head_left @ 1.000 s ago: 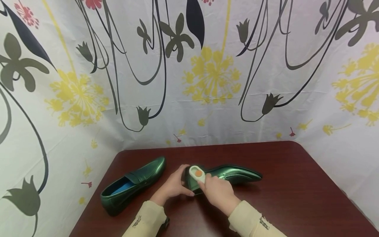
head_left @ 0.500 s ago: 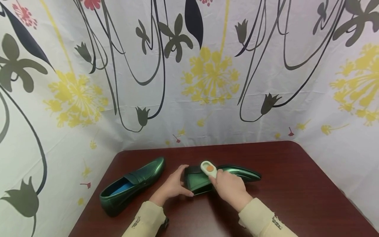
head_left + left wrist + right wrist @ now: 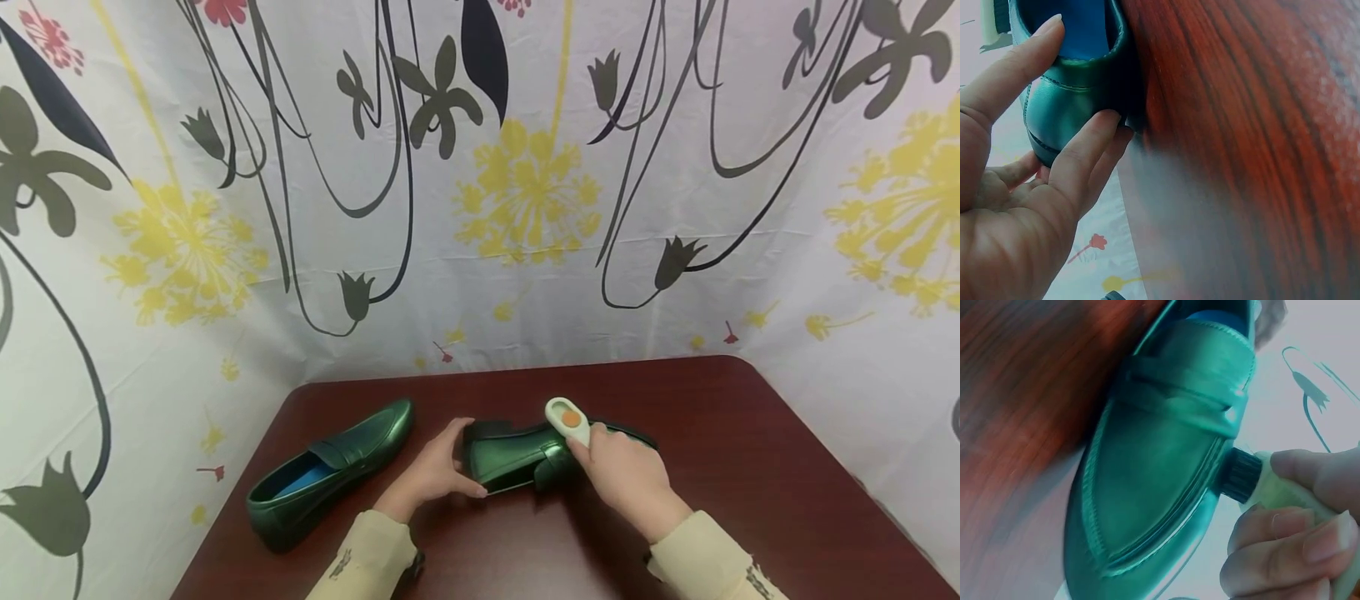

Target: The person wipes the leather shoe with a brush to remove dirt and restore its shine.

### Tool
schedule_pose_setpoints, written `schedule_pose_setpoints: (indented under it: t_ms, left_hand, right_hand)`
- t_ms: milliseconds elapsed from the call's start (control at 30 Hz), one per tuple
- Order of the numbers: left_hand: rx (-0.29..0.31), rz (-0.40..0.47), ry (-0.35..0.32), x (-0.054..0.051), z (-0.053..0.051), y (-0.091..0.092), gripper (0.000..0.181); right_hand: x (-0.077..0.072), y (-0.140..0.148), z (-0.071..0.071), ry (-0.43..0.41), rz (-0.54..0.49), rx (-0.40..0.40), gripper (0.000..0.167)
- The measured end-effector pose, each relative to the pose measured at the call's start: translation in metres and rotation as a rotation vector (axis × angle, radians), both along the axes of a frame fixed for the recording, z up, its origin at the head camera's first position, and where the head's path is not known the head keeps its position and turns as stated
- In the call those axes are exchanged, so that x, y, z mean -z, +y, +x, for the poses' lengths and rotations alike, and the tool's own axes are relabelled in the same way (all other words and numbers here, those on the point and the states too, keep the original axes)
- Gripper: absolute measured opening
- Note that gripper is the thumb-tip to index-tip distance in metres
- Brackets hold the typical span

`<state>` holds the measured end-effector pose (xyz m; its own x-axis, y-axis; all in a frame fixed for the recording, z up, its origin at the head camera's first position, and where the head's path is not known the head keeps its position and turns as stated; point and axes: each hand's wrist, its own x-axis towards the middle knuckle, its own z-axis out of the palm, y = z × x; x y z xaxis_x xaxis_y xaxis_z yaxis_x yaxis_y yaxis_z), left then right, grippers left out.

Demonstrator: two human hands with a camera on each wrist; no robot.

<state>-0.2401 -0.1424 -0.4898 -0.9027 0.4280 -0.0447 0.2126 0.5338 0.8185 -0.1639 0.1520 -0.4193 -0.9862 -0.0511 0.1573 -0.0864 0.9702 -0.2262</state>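
Note:
A shiny green loafer (image 3: 517, 458) lies on its side on the table, its opening turned toward me. My left hand (image 3: 431, 475) holds it by the heel. In the left wrist view the thumb reaches over the opening's rim and the fingers press the back of the heel (image 3: 1063, 115). My right hand (image 3: 633, 479) grips a small pale brush (image 3: 564, 415) with an orange spot on its back. Its short dark bristles (image 3: 1241, 475) touch the loafer's side beside the strap, as the right wrist view shows. In the head view the right hand hides much of the toe.
The matching green loafer (image 3: 337, 467) with a blue insole stands upright at the left of the dark red wooden table (image 3: 720, 417). Behind the table hangs a white cloth (image 3: 525, 317) printed with flowers.
My right hand has moved the brush rightward along the loafer, from the heel to near the strap. The left hand keeps its hold on the heel. The view has shifted slightly.

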Motion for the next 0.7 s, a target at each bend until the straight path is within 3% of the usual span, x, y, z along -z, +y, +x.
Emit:
schedule_pose_setpoints:
  t_ms: [700]
  left_hand:
    - [0.005, -0.002, -0.01, 0.0, -0.003, -0.001, 0.111]
  right_hand:
    - [0.012, 0.059, 0.022, -0.032, -0.094, 0.091, 0.055]
